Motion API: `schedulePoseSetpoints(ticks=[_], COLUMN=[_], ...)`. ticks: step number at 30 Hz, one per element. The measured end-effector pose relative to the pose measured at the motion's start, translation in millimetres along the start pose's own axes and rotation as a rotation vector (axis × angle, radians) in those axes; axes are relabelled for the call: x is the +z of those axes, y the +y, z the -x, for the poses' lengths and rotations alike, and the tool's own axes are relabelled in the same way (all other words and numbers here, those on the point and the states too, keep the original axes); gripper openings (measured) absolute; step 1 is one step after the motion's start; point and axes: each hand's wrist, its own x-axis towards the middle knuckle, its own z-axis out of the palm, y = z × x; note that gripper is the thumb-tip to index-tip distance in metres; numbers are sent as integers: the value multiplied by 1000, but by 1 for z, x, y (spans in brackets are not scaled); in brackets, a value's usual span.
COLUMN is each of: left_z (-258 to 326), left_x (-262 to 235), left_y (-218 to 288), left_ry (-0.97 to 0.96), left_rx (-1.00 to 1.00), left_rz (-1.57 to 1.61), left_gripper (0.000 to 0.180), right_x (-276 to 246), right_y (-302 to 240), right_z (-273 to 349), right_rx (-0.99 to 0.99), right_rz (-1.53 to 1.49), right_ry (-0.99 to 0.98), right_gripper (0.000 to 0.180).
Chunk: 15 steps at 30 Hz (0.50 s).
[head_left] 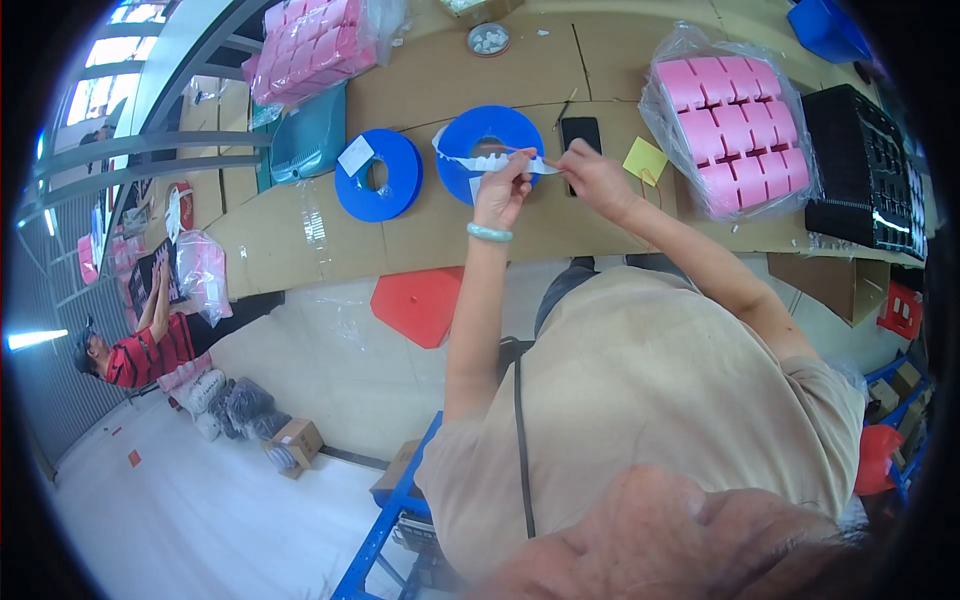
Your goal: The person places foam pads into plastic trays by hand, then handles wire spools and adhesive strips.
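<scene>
A narrow white strip [470,162] stretches across the front of a blue ring-shaped reel [462,128] on the cardboard-covered table. My left hand [502,192], with a pale green bangle at the wrist, pinches the strip in front of the reel. Close by on the right, my right hand [598,182] has its fingers closed at the strip's other end. Something thin and reddish runs between both hands, too small to name. A dark phone [582,130] lies just beyond my right hand, partly covered by it. To the left stands a second blue reel [398,180] with a white label.
Pink foam blocks [738,130] in clear plastic and a black crate [865,170] stand at right. A yellow note [645,160] lies near my right forearm. More pink foam [312,50] and a teal bin [310,138] are at left. A co-worker [150,350] works at far left.
</scene>
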Motion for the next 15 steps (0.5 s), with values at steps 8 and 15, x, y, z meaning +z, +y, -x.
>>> schedulePoseSetpoints(ticks=[8, 15], left_z=[12, 1], left_x=[24, 31], left_y=[1, -2], left_ry=[14, 44], left_rx=[440, 443], left_rz=[-289, -265], left_gripper=[25, 21], right_x=[-36, -17], right_y=[29, 19], right_z=[-36, -55], right_rx=[621, 337], right_rz=[-901, -738], right_ry=[373, -218], right_gripper=[29, 20])
